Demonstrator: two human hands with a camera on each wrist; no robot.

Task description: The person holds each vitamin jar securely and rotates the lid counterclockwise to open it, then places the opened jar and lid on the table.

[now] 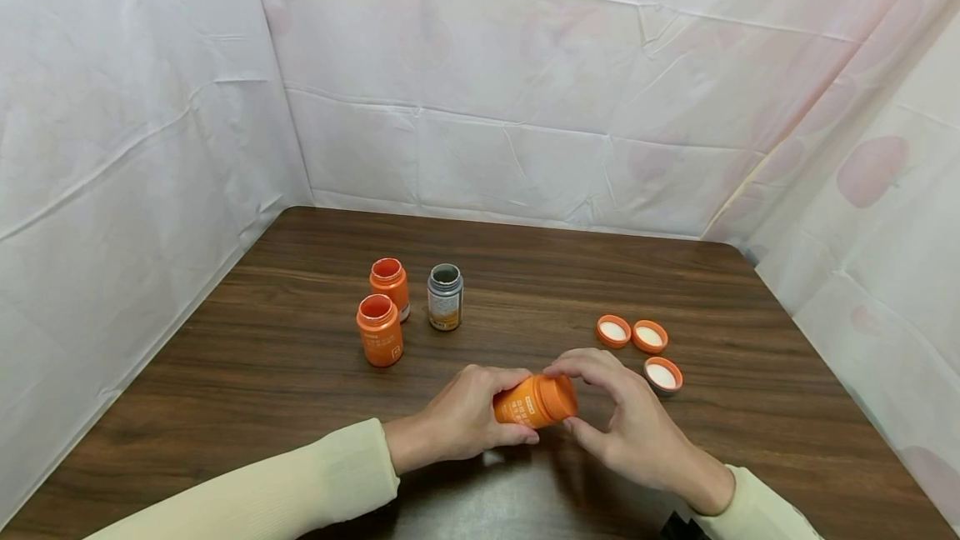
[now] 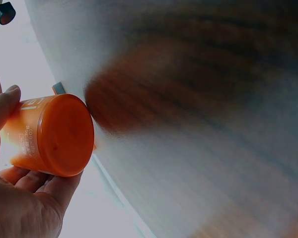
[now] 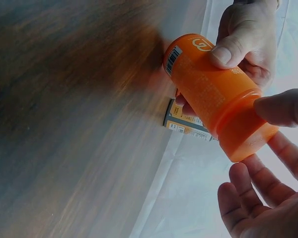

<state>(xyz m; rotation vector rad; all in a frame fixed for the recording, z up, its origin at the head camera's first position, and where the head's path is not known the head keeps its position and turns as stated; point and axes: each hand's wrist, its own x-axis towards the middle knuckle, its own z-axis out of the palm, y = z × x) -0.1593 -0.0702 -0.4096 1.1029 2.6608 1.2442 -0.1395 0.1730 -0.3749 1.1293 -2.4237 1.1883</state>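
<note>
An orange bottle (image 1: 517,405) lies tilted sideways between the two hands, close over the table near its front. My left hand (image 1: 461,415) grips its body, thumb on the near side. In the left wrist view the round base of the bottle (image 2: 68,136) faces the camera. The orange cap (image 1: 558,397) is on the bottle's neck, pointing right. My right hand (image 1: 637,427) pinches this cap with thumb and fingertips; the right wrist view shows the thumb on one side of the cap (image 3: 246,130) and fingertips at its far edge.
Two uncapped orange bottles (image 1: 381,340) (image 1: 390,280) stand upright at the left, with an uncapped grey bottle (image 1: 446,300) beside them. Right of the hands, three loose caps (image 1: 613,331) (image 1: 649,337) (image 1: 663,375) lie with white insides up. Pale curtains (image 1: 480,73) surround the wooden table (image 1: 285,340).
</note>
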